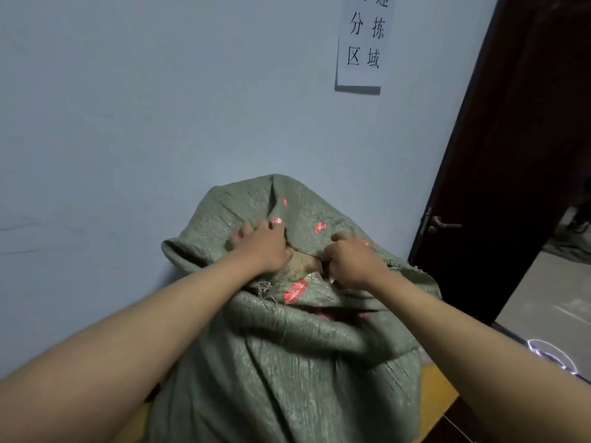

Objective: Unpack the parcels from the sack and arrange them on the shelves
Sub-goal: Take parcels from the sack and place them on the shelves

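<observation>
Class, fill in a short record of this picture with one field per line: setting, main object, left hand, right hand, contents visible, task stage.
setting: pale blue wall, paper sign, dark door at right
main object: green woven sack with red markings, standing on a yellow surface
left hand: fingers grip the sack's mouth
right hand: fingers grip the opposite edge
contents visible: brown parcel in the opening
task stage: sack being opened, nothing unpacked yet

Dim, bluish indoor light; soft shadows; slight blur; wide-angle bending at edges.

Pale blue wall [160, 107], paper sign [363, 43], dark door [511, 155]
</observation>
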